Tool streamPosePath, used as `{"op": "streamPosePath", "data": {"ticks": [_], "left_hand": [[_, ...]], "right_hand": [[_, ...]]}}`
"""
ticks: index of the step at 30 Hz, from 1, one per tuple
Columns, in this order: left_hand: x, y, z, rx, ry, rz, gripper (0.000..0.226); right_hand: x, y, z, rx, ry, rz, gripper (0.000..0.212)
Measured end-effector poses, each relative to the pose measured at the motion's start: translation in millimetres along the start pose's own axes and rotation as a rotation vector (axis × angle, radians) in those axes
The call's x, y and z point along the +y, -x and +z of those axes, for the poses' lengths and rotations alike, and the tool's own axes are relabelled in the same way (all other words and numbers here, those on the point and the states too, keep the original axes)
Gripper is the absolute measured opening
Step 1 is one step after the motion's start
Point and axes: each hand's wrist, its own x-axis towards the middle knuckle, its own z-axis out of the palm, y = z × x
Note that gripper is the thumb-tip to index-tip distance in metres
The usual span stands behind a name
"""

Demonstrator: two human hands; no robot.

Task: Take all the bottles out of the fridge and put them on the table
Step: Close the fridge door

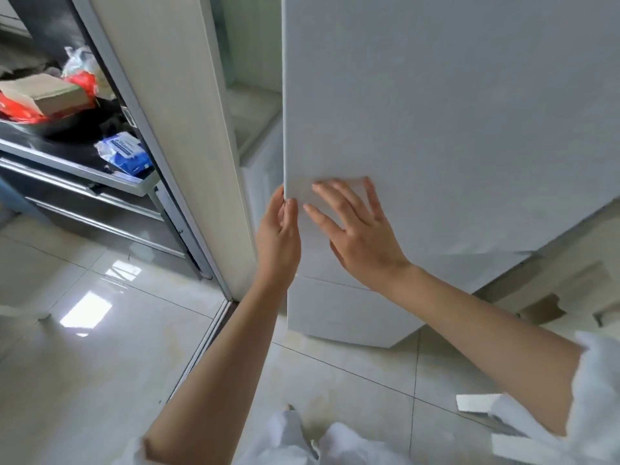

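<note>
White flat fridge door [436,112] barely ajar. Left hand [278,243] pinching door edge; right hand [359,236] spread flat on panel. Risk: edge grip slipping, door swinging shut, fingers caught.

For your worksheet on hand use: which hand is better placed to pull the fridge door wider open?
Probably the left hand: its fingers curl round the fridge door edge, while the right hand lies flat on the door's front.

White short sleeves [597,380], bare forearms.
</note>
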Motion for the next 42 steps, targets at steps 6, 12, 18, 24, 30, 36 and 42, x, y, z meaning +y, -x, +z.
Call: {"op": "streamPosePath", "data": {"ticks": [6, 12, 18, 24, 30, 36, 42], "left_hand": [[-9, -37, 17, 0.035, 0.011, -0.031, 0.033], [-18, -63, 29, 0.033, 0.043, -0.072, 0.044], [-20, -85, 40, 0.046, 0.024, -0.086, 0.042], [-25, -86, 50, 0.116, -0.016, -0.078, 0.041], [-25, -86, 50, 0.089, -0.011, -0.079, 0.043], [-19, -87, 38, 0.053, -0.011, -0.090, 0.038], [-15, -67, 30, 0.032, -0.067, -0.099, 0.048]], "right_hand": [[36, -5, 29, -0.074, 0.214, -0.065, 0.060], [56, -17, 50, -0.063, 0.310, -0.104, 0.058], [74, -25, 63, -0.084, 0.392, -0.145, 0.059], [81, -26, 67, -0.071, 0.378, -0.179, 0.056], [81, -25, 67, -0.091, 0.391, -0.169, 0.057], [73, -27, 59, -0.197, 0.338, -0.124, 0.072], [47, -28, 36, -0.272, 0.118, 0.027, 0.080]]}}
